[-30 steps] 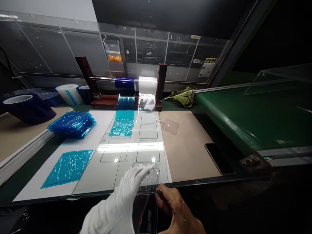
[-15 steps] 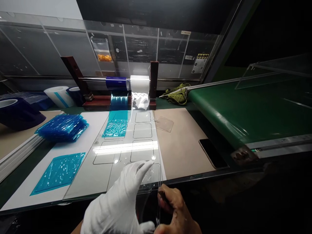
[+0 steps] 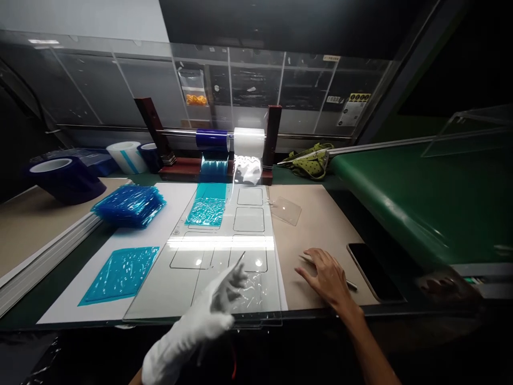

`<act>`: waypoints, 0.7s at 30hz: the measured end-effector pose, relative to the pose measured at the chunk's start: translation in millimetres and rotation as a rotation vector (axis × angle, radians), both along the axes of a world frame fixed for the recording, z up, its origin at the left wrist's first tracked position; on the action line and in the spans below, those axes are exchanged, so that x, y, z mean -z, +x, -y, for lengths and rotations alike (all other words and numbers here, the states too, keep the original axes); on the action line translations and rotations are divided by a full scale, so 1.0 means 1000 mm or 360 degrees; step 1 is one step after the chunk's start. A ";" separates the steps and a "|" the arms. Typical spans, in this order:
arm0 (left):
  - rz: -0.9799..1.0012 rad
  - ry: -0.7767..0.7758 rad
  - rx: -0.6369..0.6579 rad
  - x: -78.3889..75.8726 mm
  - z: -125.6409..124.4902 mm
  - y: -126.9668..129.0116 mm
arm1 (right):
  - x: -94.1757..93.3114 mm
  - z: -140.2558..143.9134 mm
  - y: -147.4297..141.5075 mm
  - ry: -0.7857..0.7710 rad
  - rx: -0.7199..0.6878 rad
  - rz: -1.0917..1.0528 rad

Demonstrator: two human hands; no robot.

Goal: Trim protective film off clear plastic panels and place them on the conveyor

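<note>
My left hand [image 3: 214, 307], in a white glove, is above the near edge of a clear sheet [image 3: 164, 289] marked with dark rounded outlines. Its fingers are spread and slightly blurred, the thumb apart. Clear wrinkled film [image 3: 256, 291] shows just right of it. My bare right hand [image 3: 326, 278] is over the brown board [image 3: 296, 235], thumb and fingers apart. Under that hand is a slim metal pen-like tool [image 3: 351, 285], mostly covered. A small clear plate [image 3: 286, 210] lies farther back on the board.
A stand holds a blue film roll [image 3: 212, 140] and a white film roll [image 3: 249, 141]; blue film reaches onto the sheet. At left are a blue-wrapped stack [image 3: 130, 204], a single blue-covered piece [image 3: 120, 274] and a large roll [image 3: 66, 179]. A phone [image 3: 374, 271] lies right, beside a green belt [image 3: 401, 198].
My right hand has moved right, from the clear piece at the table edge to the brown board. My left hand has turned and its fingers have spread. The view has shifted left.
</note>
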State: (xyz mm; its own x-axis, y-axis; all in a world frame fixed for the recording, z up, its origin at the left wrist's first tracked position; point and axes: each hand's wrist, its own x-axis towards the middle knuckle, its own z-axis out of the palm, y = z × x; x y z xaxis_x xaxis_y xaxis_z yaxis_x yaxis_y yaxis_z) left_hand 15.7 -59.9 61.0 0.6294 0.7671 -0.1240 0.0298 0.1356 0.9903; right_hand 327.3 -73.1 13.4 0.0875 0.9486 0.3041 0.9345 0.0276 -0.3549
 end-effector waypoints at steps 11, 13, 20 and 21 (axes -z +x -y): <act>0.1426 -0.1570 0.0337 0.019 -0.006 0.022 | -0.072 0.005 -0.108 -0.0017 -0.1062 0.0202; 0.1474 -0.1546 0.0384 0.018 -0.010 0.025 | -0.071 -0.001 -0.114 -0.0036 -0.1080 0.0187; 0.1201 -0.1435 0.0215 0.013 -0.027 0.026 | -0.070 -0.027 -0.104 0.0025 -0.0969 0.0164; 0.1105 -0.1428 0.0165 0.012 -0.026 0.023 | -0.068 -0.034 -0.100 0.0044 -0.0910 0.0184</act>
